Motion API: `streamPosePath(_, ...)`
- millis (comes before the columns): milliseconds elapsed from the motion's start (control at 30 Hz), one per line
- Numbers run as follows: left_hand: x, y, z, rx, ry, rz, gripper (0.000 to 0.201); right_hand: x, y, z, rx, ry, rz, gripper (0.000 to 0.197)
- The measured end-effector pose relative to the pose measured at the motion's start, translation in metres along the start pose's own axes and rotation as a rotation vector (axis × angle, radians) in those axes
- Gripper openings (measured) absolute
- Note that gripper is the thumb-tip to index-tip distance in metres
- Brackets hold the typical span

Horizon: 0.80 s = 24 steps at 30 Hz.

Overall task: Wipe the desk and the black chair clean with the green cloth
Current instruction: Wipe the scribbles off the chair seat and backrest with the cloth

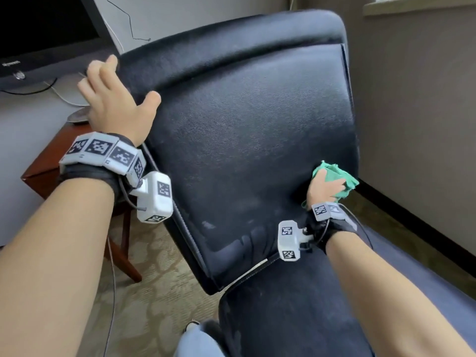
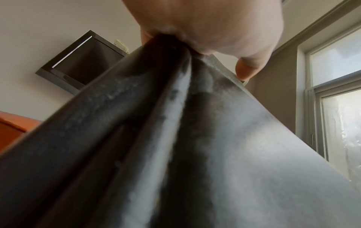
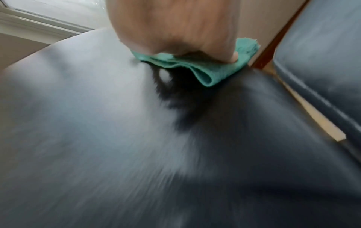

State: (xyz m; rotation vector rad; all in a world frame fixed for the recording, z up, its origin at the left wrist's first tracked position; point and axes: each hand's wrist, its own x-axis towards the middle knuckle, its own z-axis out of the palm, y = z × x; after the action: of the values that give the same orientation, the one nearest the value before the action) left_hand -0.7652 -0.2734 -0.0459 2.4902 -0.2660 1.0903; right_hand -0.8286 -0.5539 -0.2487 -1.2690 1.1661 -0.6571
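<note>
The black chair (image 1: pixel 247 140) fills the middle of the head view, its backrest tilted toward me and dusty in patches. My left hand (image 1: pixel 113 99) grips the backrest's upper left edge, fingers behind it and thumb on the front; the left wrist view shows that edge (image 2: pixel 168 95) running up into the palm. My right hand (image 1: pixel 325 188) presses the crumpled green cloth (image 1: pixel 337 176) against the backrest's lower right side. In the blurred right wrist view the folded green cloth (image 3: pixel 205 69) sits under the curled fingers (image 3: pixel 232 57) on the black chair (image 3: pixel 136 138).
A reddish wooden desk (image 1: pixel 49 166) stands left of the chair, with a dark monitor (image 1: pixel 43 29), its round stand (image 1: pixel 77 115) and cables. A wall with a dark baseboard (image 1: pixel 412 217) runs close on the right. Patterned carpet (image 1: pixel 159 284) lies below.
</note>
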Motion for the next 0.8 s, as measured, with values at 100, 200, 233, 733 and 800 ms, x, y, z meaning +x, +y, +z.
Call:
streamPosePath(100, -0.001, 0.001, -0.001, 0.011, 0.003, 0.003, 0.076, -0.038, 0.008, 0.014, 0.023, -0.04, 0.08, 0.065)
streamPosePath(200, -0.003, 0.0, -0.003, 0.016, -0.003, 0.001, 0.076, -0.06, 0.015, 0.02, 0.023, -0.128, 0.109, 0.062)
streamPosePath(233, -0.003, 0.0, -0.004, 0.016, -0.006, 0.001, 0.076, -0.064, 0.016, 0.019, 0.009, -0.154, 0.09, 0.062)
streamPosePath(733, 0.003, -0.002, 0.003, -0.02, -0.027, 0.027, 0.075, 0.004, -0.005, 0.006, -0.05, -0.188, -0.075, 0.07)
streamPosePath(800, 0.004, -0.002, 0.002, -0.016, -0.043, 0.032, 0.075, 0.013, -0.009, 0.005, -0.07, -0.133, -0.073, 0.072)
